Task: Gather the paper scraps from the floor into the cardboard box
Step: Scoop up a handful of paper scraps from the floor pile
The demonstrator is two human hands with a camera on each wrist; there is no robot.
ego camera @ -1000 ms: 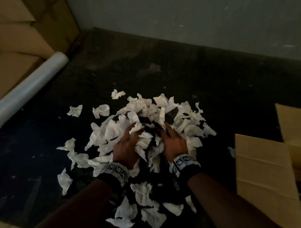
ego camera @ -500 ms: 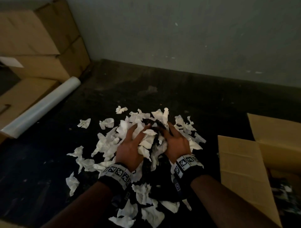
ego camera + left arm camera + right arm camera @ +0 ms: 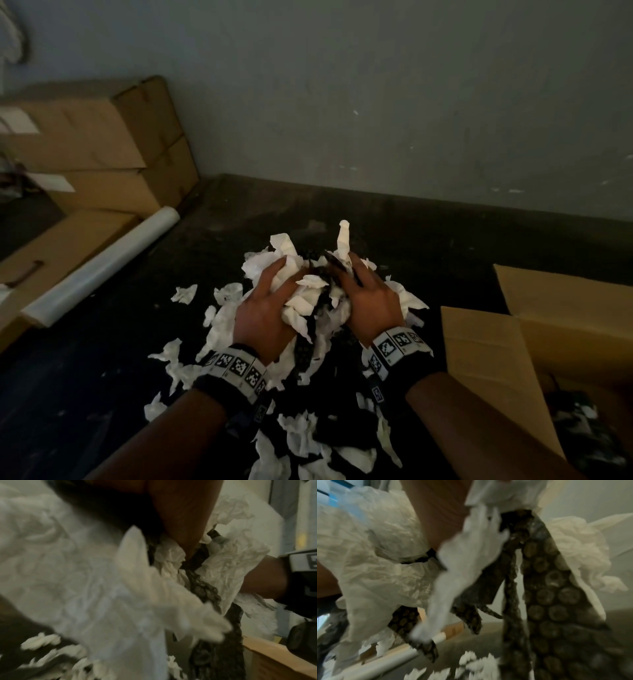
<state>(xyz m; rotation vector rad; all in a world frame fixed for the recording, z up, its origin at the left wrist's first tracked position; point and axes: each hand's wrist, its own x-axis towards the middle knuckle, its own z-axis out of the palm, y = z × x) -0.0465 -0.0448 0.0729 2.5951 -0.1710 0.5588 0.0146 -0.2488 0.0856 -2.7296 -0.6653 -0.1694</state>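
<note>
While both hands press in from either side, a bundle of paper scraps point(image 3: 310, 301) sits clamped between them, lifted above the dark floor point(image 3: 394, 236). The left hand point(image 3: 265, 313) curls its fingers over the bundle's left side, and the right hand point(image 3: 371, 301) wraps the right side, so the two hands are close together with only the wad between them. White crumpled pieces make up most of the bundle, and dark bubble-patterned strips point(image 3: 551, 588) hang down out of it, plain in the right wrist view; the left wrist view shows one such dark strip point(image 3: 204, 589) running between white sheets. One white twist point(image 3: 343, 240) sticks up from the top of the bundle. Below and left of the bundle, loose scraps point(image 3: 301, 438) lie scattered on the floor. Right of the bundle stands the open cardboard box point(image 3: 486, 370), its flaps raised, with some white and dark scraps already inside at its lower right. Each wrist carries a band with black-and-white square markers point(image 3: 397, 344). Far left of the bundle a white roll point(image 3: 102, 267) lies on the floor beside stacked closed cartons point(image 3: 102, 144), and a grey wall point(image 3: 376, 102) rises behind the bundle.
</note>
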